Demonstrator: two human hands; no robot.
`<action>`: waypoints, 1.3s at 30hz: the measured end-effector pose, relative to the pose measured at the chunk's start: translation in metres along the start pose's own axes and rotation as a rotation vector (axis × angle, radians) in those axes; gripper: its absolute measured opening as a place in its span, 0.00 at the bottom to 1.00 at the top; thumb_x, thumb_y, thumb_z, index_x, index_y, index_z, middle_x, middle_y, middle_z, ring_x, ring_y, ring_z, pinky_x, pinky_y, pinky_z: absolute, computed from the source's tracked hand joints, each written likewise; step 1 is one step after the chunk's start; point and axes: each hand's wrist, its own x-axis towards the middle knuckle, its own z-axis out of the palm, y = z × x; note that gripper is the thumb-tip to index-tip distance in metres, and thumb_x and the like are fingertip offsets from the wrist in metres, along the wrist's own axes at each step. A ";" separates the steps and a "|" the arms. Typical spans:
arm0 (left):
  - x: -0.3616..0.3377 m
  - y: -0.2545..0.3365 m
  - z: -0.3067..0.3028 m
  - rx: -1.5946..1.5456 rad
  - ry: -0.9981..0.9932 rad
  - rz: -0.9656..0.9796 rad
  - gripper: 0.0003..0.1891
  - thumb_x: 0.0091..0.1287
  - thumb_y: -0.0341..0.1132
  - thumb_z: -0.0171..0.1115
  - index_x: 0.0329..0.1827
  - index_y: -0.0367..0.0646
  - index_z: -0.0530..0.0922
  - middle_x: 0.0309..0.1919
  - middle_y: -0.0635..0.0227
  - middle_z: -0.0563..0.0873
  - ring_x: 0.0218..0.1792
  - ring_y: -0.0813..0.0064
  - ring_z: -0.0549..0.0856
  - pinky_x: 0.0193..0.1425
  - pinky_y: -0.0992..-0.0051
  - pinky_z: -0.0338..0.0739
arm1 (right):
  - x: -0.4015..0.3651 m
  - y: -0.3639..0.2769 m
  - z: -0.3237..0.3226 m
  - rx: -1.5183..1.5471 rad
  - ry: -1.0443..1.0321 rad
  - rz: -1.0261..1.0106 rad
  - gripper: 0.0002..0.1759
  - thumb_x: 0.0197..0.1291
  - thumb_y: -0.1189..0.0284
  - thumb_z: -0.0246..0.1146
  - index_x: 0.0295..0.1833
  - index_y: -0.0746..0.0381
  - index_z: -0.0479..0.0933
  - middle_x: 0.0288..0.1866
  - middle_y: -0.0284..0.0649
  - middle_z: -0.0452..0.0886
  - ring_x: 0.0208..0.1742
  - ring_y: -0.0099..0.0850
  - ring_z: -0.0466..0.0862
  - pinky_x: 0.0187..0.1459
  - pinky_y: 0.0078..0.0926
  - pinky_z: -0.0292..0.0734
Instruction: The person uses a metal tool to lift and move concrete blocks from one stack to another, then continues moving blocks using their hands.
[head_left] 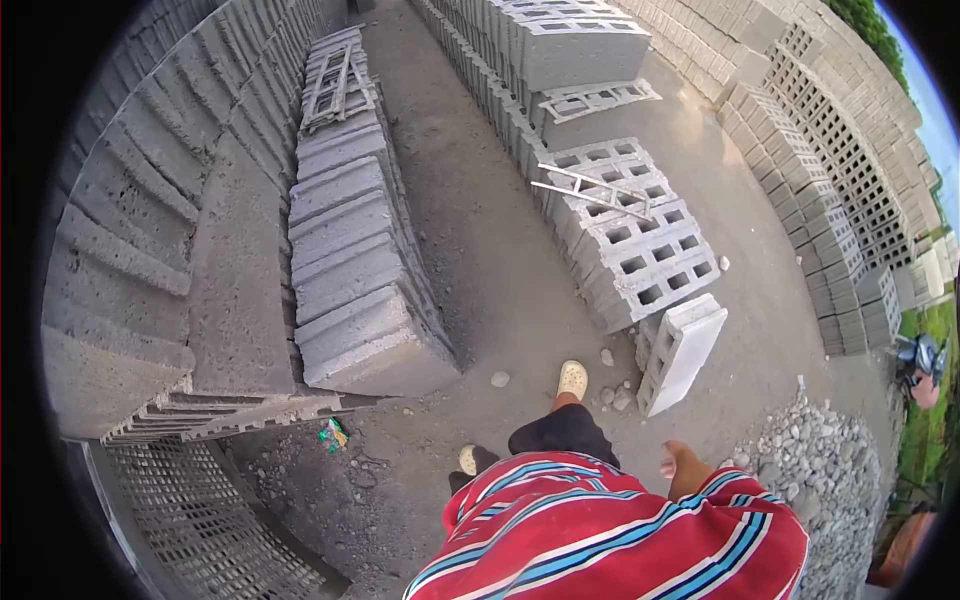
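Observation:
My right hand (pixel 673 461) hangs beside my red striped shirt, with nothing visible in it. Its fingers seem loosely apart, though they look small here. Nearest to it, a hollow concrete block (pixel 688 350) stands on edge by the end of a block stack (pixel 655 225). On that stack lies a light ladder-shaped frame (pixel 597 192). My left hand is out of view. Below me are my legs and two pale clogs, one (pixel 572 378) ahead of the other (pixel 467 459).
Leaning blocks (pixel 345 270) form a row on my left, topped by another frame (pixel 338 85). A gravel heap (pixel 825 460) lies at right. More blocks (pixel 800 200) rise behind. A slatted metal grate (pixel 200 510) is at lower left. Stones (pixel 499 379) dot the dirt lane.

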 end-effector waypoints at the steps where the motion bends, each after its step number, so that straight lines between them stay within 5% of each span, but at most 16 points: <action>1: -0.006 0.036 0.012 0.034 -0.001 0.092 0.19 0.58 0.50 0.57 0.31 0.40 0.78 0.26 0.62 0.80 0.26 0.72 0.77 0.29 0.74 0.70 | 0.017 -0.023 -0.003 -0.175 -0.020 -0.103 0.24 0.54 0.58 0.55 0.51 0.64 0.75 0.48 0.53 0.78 0.39 0.41 0.82 0.41 0.44 0.77; 3: -0.031 0.125 0.045 0.141 0.011 0.323 0.17 0.58 0.49 0.57 0.28 0.42 0.78 0.22 0.65 0.80 0.21 0.76 0.77 0.24 0.76 0.70 | 0.050 -0.082 -0.001 -0.449 -0.006 -0.331 0.26 0.50 0.55 0.59 0.44 0.68 0.78 0.39 0.55 0.81 0.31 0.44 0.83 0.39 0.42 0.77; 6: -0.121 0.275 0.143 0.259 -0.006 0.666 0.19 0.60 0.47 0.57 0.17 0.43 0.74 0.14 0.72 0.75 0.17 0.80 0.73 0.24 0.79 0.70 | 0.027 -0.188 -0.002 -0.375 0.054 -1.032 0.26 0.50 0.55 0.59 0.38 0.70 0.79 0.36 0.55 0.81 0.40 0.47 0.82 0.44 0.38 0.74; 7: -0.144 0.315 0.177 0.214 -0.133 0.785 0.15 0.61 0.47 0.57 0.24 0.45 0.76 0.19 0.72 0.78 0.21 0.81 0.75 0.26 0.79 0.68 | -0.012 -0.227 -0.004 -0.215 -0.066 -0.963 0.25 0.51 0.54 0.59 0.38 0.69 0.79 0.38 0.54 0.81 0.44 0.47 0.80 0.45 0.39 0.72; 9: -0.190 0.379 0.258 0.129 -0.252 0.871 0.17 0.63 0.51 0.55 0.35 0.45 0.77 0.29 0.73 0.80 0.29 0.81 0.77 0.35 0.78 0.70 | -0.071 -0.292 0.011 -0.041 0.004 -1.238 0.24 0.53 0.55 0.58 0.41 0.67 0.77 0.39 0.51 0.81 0.44 0.43 0.80 0.47 0.35 0.71; 10: -0.214 0.404 0.298 0.047 -0.365 0.845 0.19 0.64 0.53 0.53 0.40 0.45 0.76 0.33 0.73 0.80 0.34 0.81 0.78 0.41 0.76 0.70 | -0.106 -0.322 0.020 0.102 -0.098 -1.355 0.24 0.55 0.56 0.58 0.44 0.68 0.76 0.36 0.49 0.81 0.42 0.42 0.80 0.47 0.31 0.72; 12: -0.266 0.440 0.375 0.009 -0.490 0.766 0.35 0.64 0.61 0.42 0.62 0.40 0.65 0.56 0.60 0.74 0.53 0.67 0.74 0.60 0.67 0.61 | -0.194 -0.360 0.035 0.335 -0.231 -1.464 0.23 0.59 0.59 0.58 0.51 0.66 0.73 0.50 0.48 0.76 0.48 0.40 0.78 0.48 0.27 0.72; 14: -0.310 0.464 0.441 -0.146 -0.675 0.586 0.37 0.65 0.62 0.38 0.66 0.39 0.58 0.62 0.55 0.69 0.61 0.60 0.67 0.66 0.62 0.56 | -0.262 -0.382 0.046 0.482 -0.265 -1.721 0.23 0.62 0.58 0.54 0.54 0.65 0.72 0.57 0.49 0.72 0.56 0.40 0.73 0.53 0.29 0.68; 15: -0.300 0.479 0.472 -0.297 -0.984 0.426 0.37 0.65 0.62 0.36 0.67 0.40 0.58 0.62 0.55 0.68 0.62 0.58 0.67 0.65 0.62 0.57 | -0.271 -0.394 0.062 0.446 -0.247 -1.829 0.24 0.62 0.57 0.52 0.55 0.64 0.72 0.57 0.48 0.72 0.58 0.41 0.72 0.55 0.32 0.65; 18: -0.321 0.519 0.507 -0.144 -1.722 0.479 0.35 0.64 0.63 0.37 0.65 0.44 0.61 0.62 0.60 0.68 0.61 0.57 0.69 0.59 0.58 0.64 | -0.258 -0.439 0.089 0.154 -0.051 -2.049 0.25 0.62 0.54 0.49 0.57 0.59 0.72 0.58 0.46 0.71 0.61 0.43 0.67 0.61 0.39 0.58; 21: -0.355 0.573 0.520 -0.331 -1.410 0.088 0.33 0.66 0.59 0.36 0.64 0.43 0.62 0.61 0.57 0.69 0.60 0.59 0.69 0.63 0.61 0.59 | -0.217 -0.486 0.076 -0.036 0.253 -1.921 0.24 0.61 0.54 0.51 0.53 0.58 0.76 0.55 0.49 0.74 0.59 0.44 0.70 0.58 0.40 0.62; 25: -0.353 0.655 0.545 -0.176 -1.225 0.378 0.29 0.66 0.56 0.42 0.58 0.41 0.67 0.56 0.61 0.74 0.55 0.62 0.75 0.55 0.60 0.67 | -0.191 -0.598 0.056 0.479 -0.413 -1.027 0.22 0.60 0.53 0.53 0.46 0.60 0.77 0.40 0.37 0.79 0.31 0.27 0.76 0.34 0.23 0.69; 30: -0.344 0.751 0.538 -0.020 -1.026 0.472 0.22 0.66 0.53 0.47 0.50 0.44 0.72 0.46 0.66 0.80 0.44 0.68 0.80 0.49 0.67 0.70 | -0.191 -0.787 0.063 1.009 -0.586 -0.425 0.40 0.57 0.43 0.50 0.68 0.59 0.57 0.63 0.50 0.67 0.60 0.45 0.69 0.55 0.45 0.63; 33: -0.337 0.793 0.522 0.155 -0.903 0.600 0.23 0.64 0.53 0.51 0.51 0.45 0.71 0.44 0.69 0.81 0.43 0.74 0.79 0.48 0.71 0.69 | -0.193 -0.832 0.077 1.081 -0.680 -0.325 0.37 0.57 0.41 0.47 0.61 0.60 0.64 0.56 0.45 0.71 0.53 0.41 0.71 0.54 0.50 0.60; 36: -0.344 0.815 0.552 0.208 -0.714 0.689 0.25 0.62 0.54 0.54 0.53 0.44 0.70 0.45 0.69 0.80 0.44 0.75 0.78 0.49 0.72 0.68 | -0.212 -0.832 0.091 1.356 -0.522 -0.365 0.32 0.57 0.39 0.44 0.48 0.58 0.68 0.39 0.37 0.71 0.37 0.32 0.69 0.46 0.44 0.63; 39: -0.371 0.817 0.598 0.358 -0.819 0.775 0.32 0.59 0.56 0.57 0.57 0.41 0.64 0.48 0.64 0.78 0.47 0.73 0.76 0.52 0.72 0.66 | -0.232 -0.807 0.074 1.358 -0.368 -0.318 0.28 0.56 0.38 0.43 0.35 0.53 0.66 0.27 0.30 0.61 0.24 0.25 0.57 0.31 0.28 0.56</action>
